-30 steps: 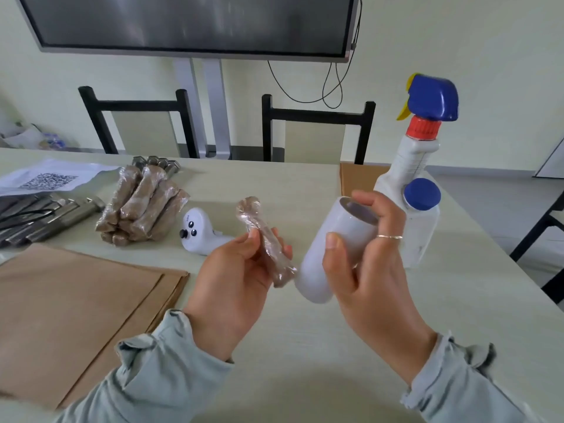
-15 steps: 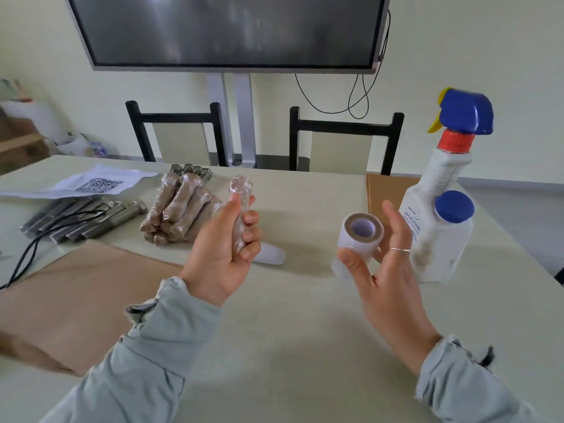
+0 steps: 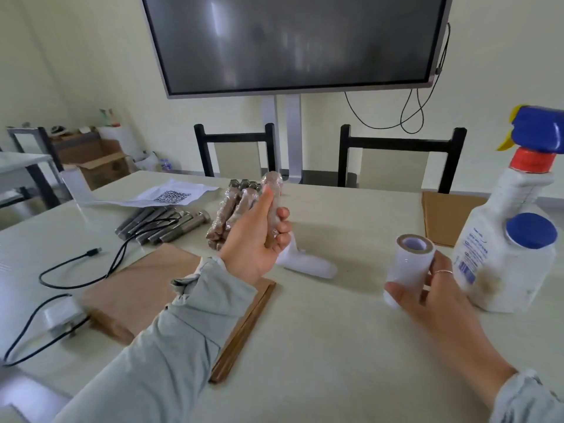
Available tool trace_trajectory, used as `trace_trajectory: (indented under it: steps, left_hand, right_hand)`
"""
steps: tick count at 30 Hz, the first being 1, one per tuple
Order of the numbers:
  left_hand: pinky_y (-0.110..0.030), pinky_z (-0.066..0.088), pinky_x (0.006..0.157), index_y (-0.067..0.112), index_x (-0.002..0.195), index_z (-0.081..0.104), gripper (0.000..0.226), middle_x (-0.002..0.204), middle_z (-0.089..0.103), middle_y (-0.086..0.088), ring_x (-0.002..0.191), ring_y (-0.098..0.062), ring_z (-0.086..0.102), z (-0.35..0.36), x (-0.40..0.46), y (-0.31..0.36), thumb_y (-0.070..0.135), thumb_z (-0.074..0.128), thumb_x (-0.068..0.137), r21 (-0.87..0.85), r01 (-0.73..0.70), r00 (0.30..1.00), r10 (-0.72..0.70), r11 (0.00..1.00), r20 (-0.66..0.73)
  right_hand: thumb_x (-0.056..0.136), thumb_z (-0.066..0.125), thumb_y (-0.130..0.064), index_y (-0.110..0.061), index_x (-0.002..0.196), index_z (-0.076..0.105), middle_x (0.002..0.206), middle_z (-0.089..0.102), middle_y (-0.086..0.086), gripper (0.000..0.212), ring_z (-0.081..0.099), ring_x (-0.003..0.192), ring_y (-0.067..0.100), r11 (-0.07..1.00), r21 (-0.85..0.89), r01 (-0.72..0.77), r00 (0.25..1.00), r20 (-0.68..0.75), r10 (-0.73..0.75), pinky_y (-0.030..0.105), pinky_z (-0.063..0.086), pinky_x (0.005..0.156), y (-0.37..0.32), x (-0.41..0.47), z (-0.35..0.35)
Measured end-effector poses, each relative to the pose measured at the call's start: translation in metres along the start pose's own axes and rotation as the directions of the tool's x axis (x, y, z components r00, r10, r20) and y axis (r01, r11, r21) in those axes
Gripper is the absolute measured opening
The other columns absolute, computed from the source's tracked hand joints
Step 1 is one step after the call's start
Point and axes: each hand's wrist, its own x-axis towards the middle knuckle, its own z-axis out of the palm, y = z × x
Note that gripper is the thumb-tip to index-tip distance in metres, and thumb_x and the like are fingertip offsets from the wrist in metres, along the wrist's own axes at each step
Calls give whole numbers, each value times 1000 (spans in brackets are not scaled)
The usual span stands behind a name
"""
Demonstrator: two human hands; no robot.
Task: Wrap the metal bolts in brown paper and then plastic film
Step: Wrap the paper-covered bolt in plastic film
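Note:
My left hand grips a wrapped bolt, brown paper under shiny film, held upright above the table. Just behind it lies a pile of wrapped bolts, partly hidden by the hand. Several bare metal bolts lie in a row to the left of that pile. My right hand holds a white roll of plastic film, its lower end on or just above the table. A stack of brown paper sheets lies under my left forearm.
A white spray bottle with a blue trigger stands at the right, with a cardboard piece behind it. A white handheld device lies mid-table. A black cable, a small adapter and a QR-code sheet lie left. Two chairs stand behind the table.
My left hand carried the wrapped bolt away from the roll, toward the pile. My right hand lowered the film roll toward the table at the right. The view tilted up.

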Motion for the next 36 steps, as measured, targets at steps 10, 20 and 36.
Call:
trace_trajectory:
  steps: [10,20,36]
  left_hand:
    - [-22,31,46,18,76,50,30,61,43,0,60,-12,43,-30,61,67,36,42,98,701,-225,928,368,677,-57]
    - [-49,28,103,37,143,28,49,136,32,-20,129,-39,27,-60,95,45,24,32,96,999,35,956,290,41,-45]
    - [-52,32,99,15,148,14,57,130,42,-26,122,-43,35,-71,89,20,34,28,96,912,1,876,441,-410,197]
  right_hand:
    - [78,74,-21,-24,119,36,102,61,0,56,61,91,21,999,-50,20,1000,-6,-20,28,40,70,-1,3,1]
    - [78,74,-31,-37,113,32,100,58,-10,55,60,88,12,997,-79,22,1000,-11,-23,6,36,62,3,1,2]
    - [76,77,-26,-26,116,45,102,62,-9,51,62,90,8,998,-64,-12,998,-61,8,3,40,66,0,4,3]
